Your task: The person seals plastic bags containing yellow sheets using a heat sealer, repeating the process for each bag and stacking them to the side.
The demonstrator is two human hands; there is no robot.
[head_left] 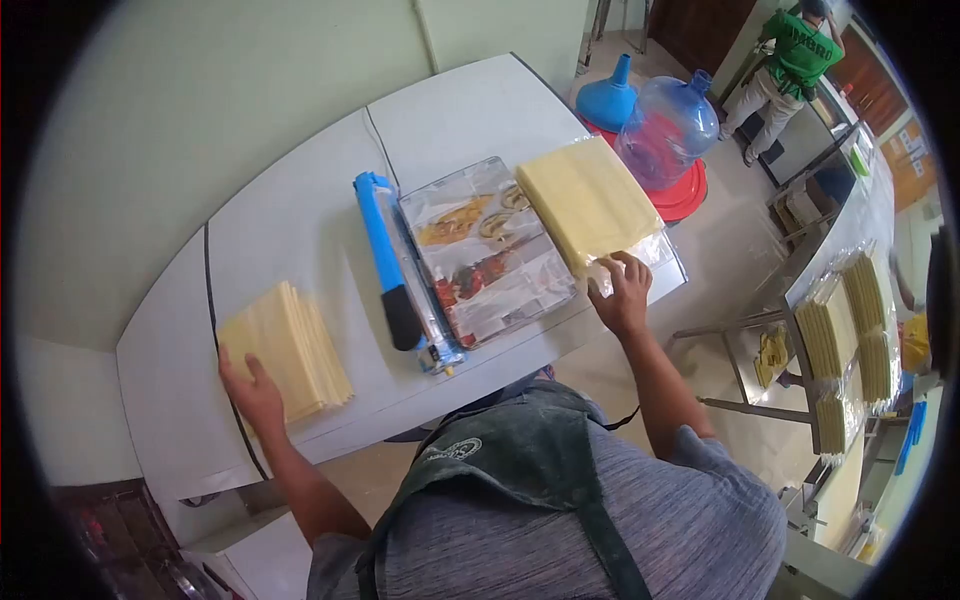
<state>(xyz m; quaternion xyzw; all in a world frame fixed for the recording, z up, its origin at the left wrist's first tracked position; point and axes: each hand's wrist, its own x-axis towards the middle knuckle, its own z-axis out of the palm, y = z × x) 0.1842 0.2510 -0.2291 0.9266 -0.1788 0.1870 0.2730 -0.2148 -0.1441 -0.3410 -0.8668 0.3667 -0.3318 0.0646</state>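
Note:
My left hand (256, 398) rests against the left edge of a stack of thin pale-yellow sheets (290, 345), thumb apart from the fingers. Farther right, my right hand (626, 295) has its fingers curled at the loose near end of a clear plastic bag (650, 250). Inside that bag lies another stack of yellow sheets (588, 198). Between the hands is a bag sealer (385, 255) with a blue arm and black handle. Beside it, a flat block with food pictures (485, 250) lies under clear film.
The white table (290, 215) meets the wall. Past its right end stand a blue funnel (607, 98) and a big clear water bottle (672, 130) on a red lid (690, 195). Bagged yellow stacks (830, 330) fill a side table at right. A person in green (800, 55) stands behind.

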